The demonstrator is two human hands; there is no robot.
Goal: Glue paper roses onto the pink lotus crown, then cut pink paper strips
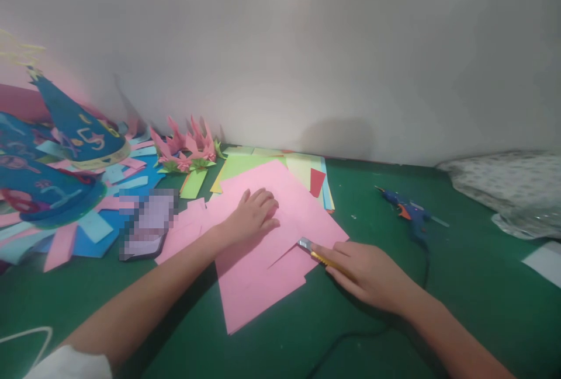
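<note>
Pink paper sheets (263,291) lie overlapped on the green tabletop, with a slanted cut or dark line across the upper one. My left hand (255,215) rests on the pink paper, its fingers slightly bent and spread, holding nothing. In my right hand (366,271) is a yellow box cutter (322,257). Its metal tip touches or hovers just over the right part of the pink sheet, at the upper end of the line; which of the two I cannot tell. Beneath and behind the pink sheets are coloured papers (302,166), mainly light green and yellow.
Blue decorated cone hats (94,139) stand at the left among paper strips (61,244). A phone (151,224) lies beside them. Pink folded paper flowers (188,148) sit by the white wall. To the right is a blue glue gun (412,215), its dark cord running past my right arm.
</note>
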